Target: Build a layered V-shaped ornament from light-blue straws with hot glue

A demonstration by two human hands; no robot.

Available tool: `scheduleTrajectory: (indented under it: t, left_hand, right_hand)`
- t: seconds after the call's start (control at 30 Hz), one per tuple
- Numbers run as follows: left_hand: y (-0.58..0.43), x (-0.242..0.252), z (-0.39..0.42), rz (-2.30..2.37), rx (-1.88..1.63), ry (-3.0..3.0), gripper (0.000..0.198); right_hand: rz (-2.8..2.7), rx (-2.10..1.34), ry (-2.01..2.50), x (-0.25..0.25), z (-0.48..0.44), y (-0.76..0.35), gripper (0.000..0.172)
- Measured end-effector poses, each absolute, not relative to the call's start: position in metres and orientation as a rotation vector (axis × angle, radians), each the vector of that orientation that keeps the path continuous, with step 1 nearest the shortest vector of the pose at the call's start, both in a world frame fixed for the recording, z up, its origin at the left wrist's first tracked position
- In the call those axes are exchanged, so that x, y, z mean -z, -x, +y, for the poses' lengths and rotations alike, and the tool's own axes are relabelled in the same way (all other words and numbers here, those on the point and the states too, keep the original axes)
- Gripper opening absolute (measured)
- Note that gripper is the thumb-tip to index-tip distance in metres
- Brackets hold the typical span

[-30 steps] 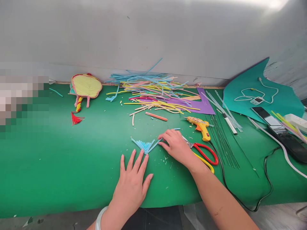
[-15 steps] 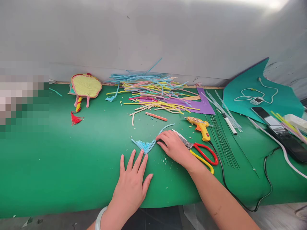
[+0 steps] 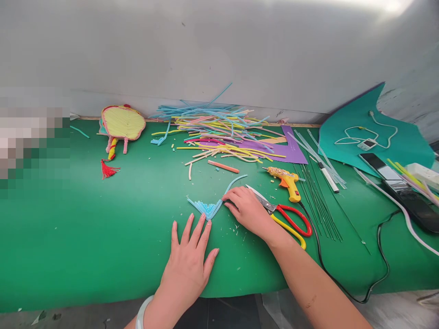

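A light blue V-shaped piece of joined strips (image 3: 207, 209) lies on the green table, and a longer blue strip (image 3: 234, 182) curves up from its right side. My left hand (image 3: 190, 258) lies flat with fingers spread, its middle fingertips at the lower point of the blue piece. My right hand (image 3: 245, 208) has its thumb and fingertips together on the blue strip at the piece's right edge. Scissors with red and yellow handles (image 3: 293, 220) lie partly under my right hand and wrist, blades slightly apart.
A yellow glue gun (image 3: 288, 183) lies right of centre, its black cord running to the front. Behind are a pile of coloured strips (image 3: 219, 125) and purple sheet (image 3: 297, 148). Green wires (image 3: 320, 205), a marker (image 3: 328, 177), a black phone (image 3: 387, 169) and a yellow fan-shaped craft (image 3: 124, 123) also lie there.
The free end of the long blue strip has shifted slightly left and up. Both hands look nearly unmoved.
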State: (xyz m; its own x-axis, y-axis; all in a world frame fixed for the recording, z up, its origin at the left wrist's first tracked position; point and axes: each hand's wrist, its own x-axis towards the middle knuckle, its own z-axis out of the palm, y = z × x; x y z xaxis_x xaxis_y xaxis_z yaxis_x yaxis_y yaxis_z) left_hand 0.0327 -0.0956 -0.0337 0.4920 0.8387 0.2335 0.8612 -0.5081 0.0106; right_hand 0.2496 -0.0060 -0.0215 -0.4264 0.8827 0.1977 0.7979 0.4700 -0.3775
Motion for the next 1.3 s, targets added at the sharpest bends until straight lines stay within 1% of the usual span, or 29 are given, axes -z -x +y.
scheduleTrajectory:
  t: [1.0,1.3]
  left_hand:
    - [-0.032,0.031,-0.097,-1.505,0.312,2.626,0.052]
    - [-0.033,0.031,-0.095,-1.473,0.303,2.647,0.056]
  right_hand:
    - [-2.309,-0.296,1.44,0.019,-0.007,-0.247,0.017]
    - [-2.351,-0.274,1.259,0.013,-0.014,-0.239,0.022]
